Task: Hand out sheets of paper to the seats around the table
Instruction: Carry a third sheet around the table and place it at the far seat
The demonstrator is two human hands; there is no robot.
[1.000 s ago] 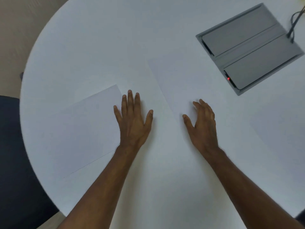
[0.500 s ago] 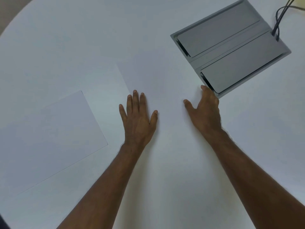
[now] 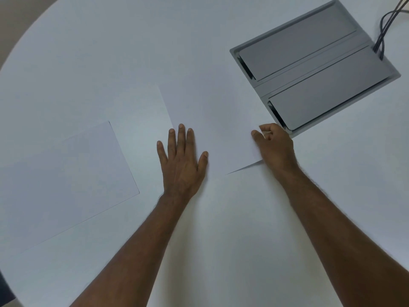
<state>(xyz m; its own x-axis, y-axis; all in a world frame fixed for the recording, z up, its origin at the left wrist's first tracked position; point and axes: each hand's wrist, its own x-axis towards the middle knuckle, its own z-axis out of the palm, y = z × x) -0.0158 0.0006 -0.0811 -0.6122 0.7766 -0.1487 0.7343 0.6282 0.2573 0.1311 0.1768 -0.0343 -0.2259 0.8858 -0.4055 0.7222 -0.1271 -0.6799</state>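
Paper stack lies mid-counter, at 7 o'clock from the grey cable hatch. Lift only the top sheet; keep the rest pinned. Left hand presses flat, its grip spread and empty. Right hand curls, its grip pinching the top sheet's lifted near-right corner. One dealt sheet rests at 9 o'clock.

Matt white paper sheet under my fingers; beside it the grey cable box looks brushed metal, set in the smooth table.
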